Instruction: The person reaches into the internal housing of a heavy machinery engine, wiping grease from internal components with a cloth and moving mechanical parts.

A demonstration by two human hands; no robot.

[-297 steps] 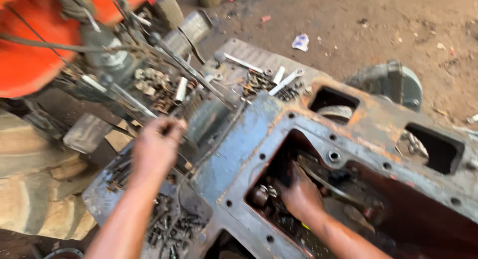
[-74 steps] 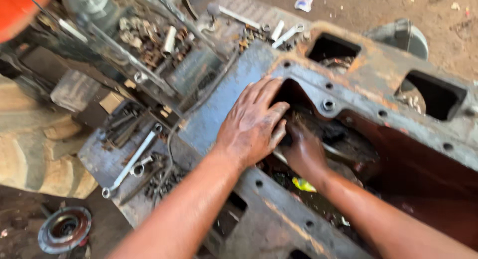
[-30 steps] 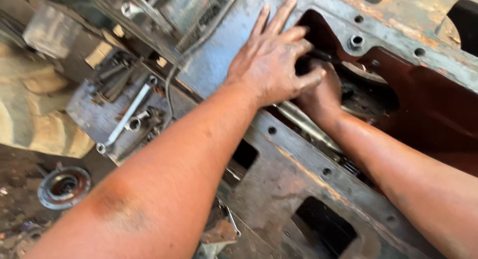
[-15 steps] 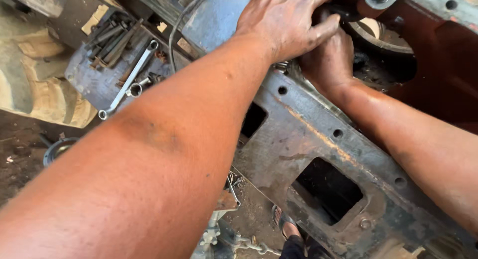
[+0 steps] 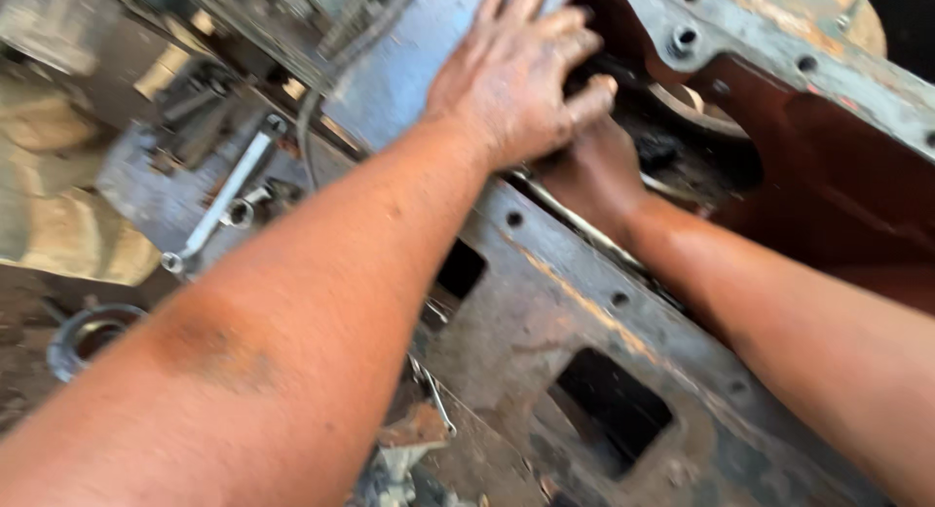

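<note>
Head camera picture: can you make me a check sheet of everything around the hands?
Surface: rusty metal housing with bolt holes and square openings.
Job's things: dark cavity with greasy parts inside.
Clutter: wrench and small loose parts lying on a blue-grey plate at left; metal ring on the ground.
Grips: left hand flat on the housing edge, fingers spread; right hand reaching into the cavity, fingers hidden.
Cables: dark hose beside the left hand.
Surroundings: dirt ground, blurred tyre at left.
</note>
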